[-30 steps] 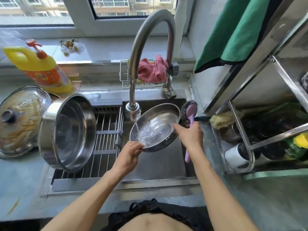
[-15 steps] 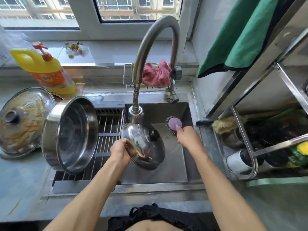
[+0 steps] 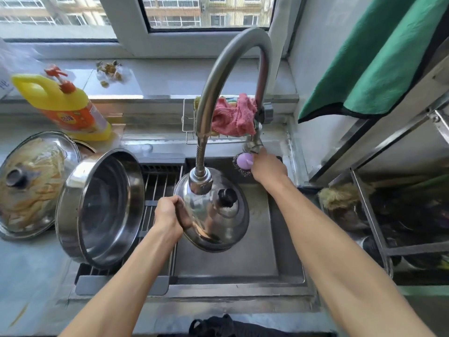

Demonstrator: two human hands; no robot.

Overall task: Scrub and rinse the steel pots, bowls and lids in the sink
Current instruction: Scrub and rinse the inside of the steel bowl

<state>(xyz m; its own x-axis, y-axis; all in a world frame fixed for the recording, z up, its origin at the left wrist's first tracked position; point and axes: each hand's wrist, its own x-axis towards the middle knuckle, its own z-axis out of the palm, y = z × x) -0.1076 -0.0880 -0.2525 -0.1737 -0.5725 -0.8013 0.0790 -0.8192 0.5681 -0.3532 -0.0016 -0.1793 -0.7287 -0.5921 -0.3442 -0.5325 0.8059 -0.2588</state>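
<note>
The left hand (image 3: 168, 215) is holding a steel lid (image 3: 213, 212) by its left rim, with the fingers curled round the edge; this grip is narrow and is taking only a small part of the rim. The lid is hanging tilted over the sink (image 3: 286, 239), its black knob (image 3: 227, 197) facing up, just under the head of the tap (image 3: 200, 182). The right hand (image 3: 267, 167) is reaching to the base of the tap at the back right of the sink, and it is holding a purple scrubber (image 3: 244, 161); whether the fingers are also touching the tap lever, I cannot tell. A big steel pot (image 3: 102, 210) is leaning on the drying rack (image 3: 160, 186) at the left, near the lid. I think the wet lid could be slipping from such a small hold and falling in the sink, or its rim could be knocking the tap head or the pot if it is swinging, and if water is opened strongly it may be splashing off the dome onto the desk (image 3: 29, 276)
</note>
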